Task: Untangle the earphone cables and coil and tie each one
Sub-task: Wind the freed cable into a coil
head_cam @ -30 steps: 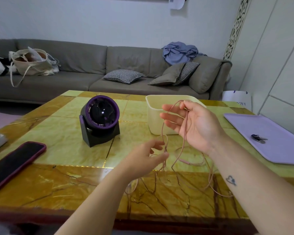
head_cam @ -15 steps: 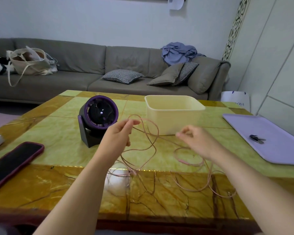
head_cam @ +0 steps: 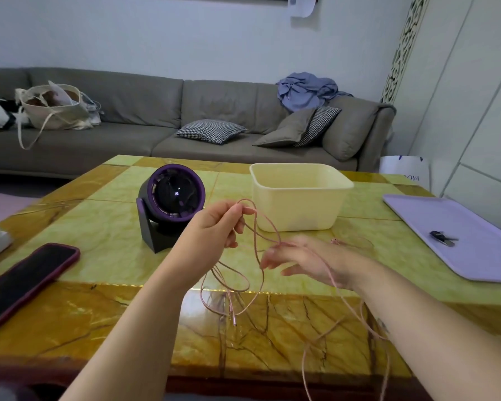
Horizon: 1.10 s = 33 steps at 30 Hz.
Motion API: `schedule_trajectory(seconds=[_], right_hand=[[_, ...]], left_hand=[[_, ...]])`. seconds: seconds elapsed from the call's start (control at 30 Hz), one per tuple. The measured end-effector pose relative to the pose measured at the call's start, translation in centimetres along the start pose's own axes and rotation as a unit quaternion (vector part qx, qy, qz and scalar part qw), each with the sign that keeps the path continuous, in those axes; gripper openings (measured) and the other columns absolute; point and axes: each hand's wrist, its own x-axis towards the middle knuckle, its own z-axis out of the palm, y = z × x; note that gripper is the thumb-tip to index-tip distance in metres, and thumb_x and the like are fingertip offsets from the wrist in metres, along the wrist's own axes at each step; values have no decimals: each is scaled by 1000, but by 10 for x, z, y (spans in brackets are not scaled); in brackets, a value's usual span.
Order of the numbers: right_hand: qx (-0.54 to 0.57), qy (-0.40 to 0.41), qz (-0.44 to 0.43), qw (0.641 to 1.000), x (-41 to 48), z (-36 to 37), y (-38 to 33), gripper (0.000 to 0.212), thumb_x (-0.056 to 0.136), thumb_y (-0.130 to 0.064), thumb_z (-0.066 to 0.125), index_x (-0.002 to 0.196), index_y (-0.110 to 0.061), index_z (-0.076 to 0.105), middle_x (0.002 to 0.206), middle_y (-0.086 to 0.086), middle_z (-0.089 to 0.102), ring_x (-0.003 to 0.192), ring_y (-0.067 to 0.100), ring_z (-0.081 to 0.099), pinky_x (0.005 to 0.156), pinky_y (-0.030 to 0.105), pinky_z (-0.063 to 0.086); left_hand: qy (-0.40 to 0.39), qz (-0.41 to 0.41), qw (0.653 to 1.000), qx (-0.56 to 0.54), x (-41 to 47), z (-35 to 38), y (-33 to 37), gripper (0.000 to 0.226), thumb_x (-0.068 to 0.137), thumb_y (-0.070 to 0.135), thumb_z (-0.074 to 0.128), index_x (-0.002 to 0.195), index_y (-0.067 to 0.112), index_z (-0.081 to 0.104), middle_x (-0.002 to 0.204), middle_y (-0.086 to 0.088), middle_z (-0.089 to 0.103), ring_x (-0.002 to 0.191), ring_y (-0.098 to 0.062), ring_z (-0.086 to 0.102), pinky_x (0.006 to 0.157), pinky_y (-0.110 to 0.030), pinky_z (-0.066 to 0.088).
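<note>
Currently untangling. Left hand (head_cam: 214, 227) grip pinches raised loop of pink earphone cable (head_cam: 234, 316). Right hand (head_cam: 307, 261) grip loose, strand across spread fingers. Remainder trails over bench (head_cam: 99, 241) edge. Next, likely: work crossing apart gently, no yanking.

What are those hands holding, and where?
The left hand pinches the thin pink earphone cable at a loop's top. The blurred right hand touches the cable; any grip cannot be told.

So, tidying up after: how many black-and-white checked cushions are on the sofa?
2. One checked cushion lies flat centrally; the other checked cushion leans behind a plain grey cushion.
</note>
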Motion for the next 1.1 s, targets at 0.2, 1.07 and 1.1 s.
schedule_trajectory(seconds=[0.2,1.07,1.1], right_hand=[[206,-38,36,977,3,-6,-4,26,100,-7,33,93,-6,58,83,11,66,71,27,66,77,40,52],[520,219,-91,821,11,-45,-19,42,100,-29,37,63,-15,52,94,2,72,81,19,62,67,30,48],[564,220,-110,788,11,-48,-22,43,100,-30,38,62,-16,53,91,2,73,85,20,63,73,34,49]], left_hand=[[-11,8,1000,26,-2,-6,3,24,98,23,44,101,24,68,69,11,59,55,-3,45,57,-14,42],[-1,-48,884,465,4,-34,-25,38,91,13,41,72,37,62,99,9,45,92,-15,47,84,-36,43],[-10,-71,867,494,4,-35,-31,37,92,14,39,80,38,64,104,8,45,94,-15,47,86,-36,43]])
